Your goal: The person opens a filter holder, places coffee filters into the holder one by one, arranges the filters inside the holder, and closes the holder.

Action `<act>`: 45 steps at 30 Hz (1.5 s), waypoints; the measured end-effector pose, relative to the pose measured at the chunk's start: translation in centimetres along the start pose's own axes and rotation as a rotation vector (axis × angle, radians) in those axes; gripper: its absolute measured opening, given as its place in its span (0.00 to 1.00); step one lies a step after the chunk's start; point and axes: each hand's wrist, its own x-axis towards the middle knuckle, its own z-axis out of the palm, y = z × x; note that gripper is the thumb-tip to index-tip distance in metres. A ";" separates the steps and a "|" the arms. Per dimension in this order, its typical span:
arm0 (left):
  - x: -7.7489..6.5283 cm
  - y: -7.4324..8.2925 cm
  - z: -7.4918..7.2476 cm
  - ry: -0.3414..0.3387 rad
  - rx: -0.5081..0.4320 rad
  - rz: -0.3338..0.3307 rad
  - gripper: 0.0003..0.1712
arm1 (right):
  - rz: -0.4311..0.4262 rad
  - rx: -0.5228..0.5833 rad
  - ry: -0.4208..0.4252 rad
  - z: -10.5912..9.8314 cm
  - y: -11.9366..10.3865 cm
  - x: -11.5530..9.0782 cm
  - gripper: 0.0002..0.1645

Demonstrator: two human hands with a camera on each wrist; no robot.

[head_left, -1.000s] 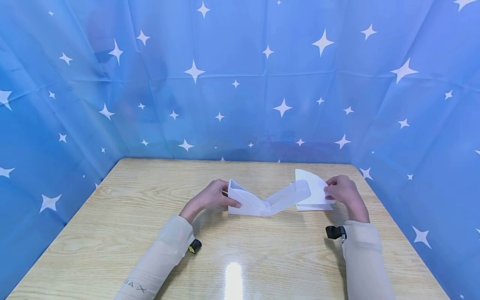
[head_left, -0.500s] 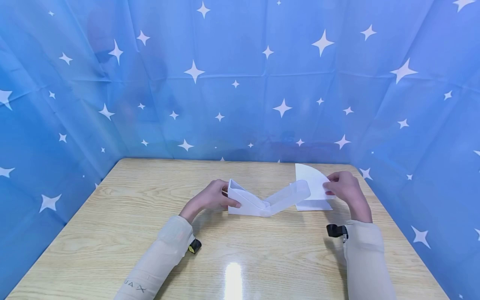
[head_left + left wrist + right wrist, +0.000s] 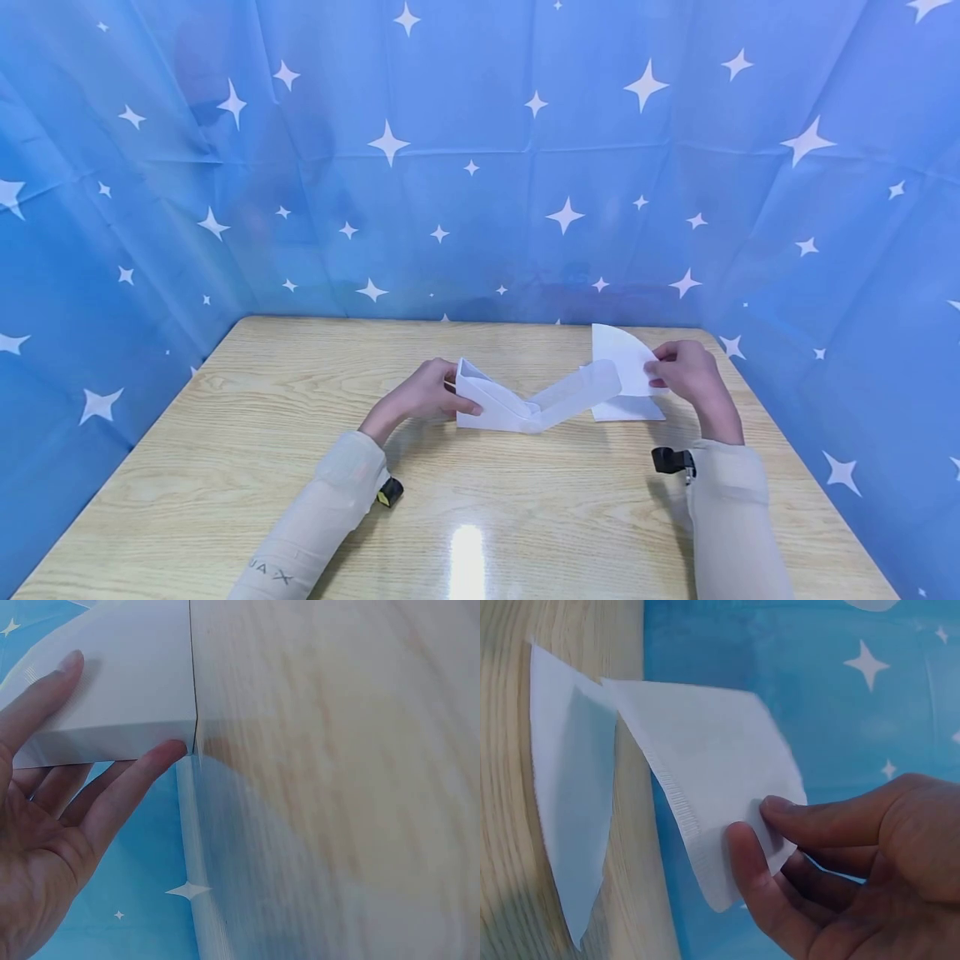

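Observation:
My left hand (image 3: 431, 392) grips the left end of a white box (image 3: 491, 404) with slanted sides, thumb on the near face. In the left wrist view, fingers reach around the end of the box (image 3: 124, 682), low by the tabletop. A frosted clear lid (image 3: 573, 394) tilts up from the box's right end. My right hand (image 3: 690, 371) pinches a white coffee filter (image 3: 617, 354) by its curved side, with a crimped seam showing on the filter (image 3: 682, 750) in the right wrist view. Another white filter (image 3: 630, 409) lies on the table below it, partly covered.
The wooden table (image 3: 420, 517) has its back edge just beyond the filters. A blue curtain (image 3: 480, 108) with white stars hangs behind and along both sides. Small black cameras (image 3: 667, 461) sit at the wrists.
My right hand has moved slightly up and away with the pinched filter, uncovering more of the filter beneath. The left hand and the box have stayed in place.

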 end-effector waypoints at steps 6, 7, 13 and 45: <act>0.0 -0.1 0.0 0.002 0.005 0.004 0.17 | 0.000 0.001 0.003 -0.1 -0.4 -0.1 0.22; 0.0 -0.1 0.0 0.001 0.004 0.004 0.17 | -0.006 0.001 0.003 -0.1 -0.4 -0.1 0.22; 0.0 -0.1 0.0 -0.002 0.002 0.001 0.18 | -0.063 -0.007 0.024 -0.4 -0.7 -0.3 0.19; 0.1 -0.2 0.0 0.005 0.005 -0.007 0.18 | -0.169 -0.024 0.181 -1.2 -3.8 -2.1 0.18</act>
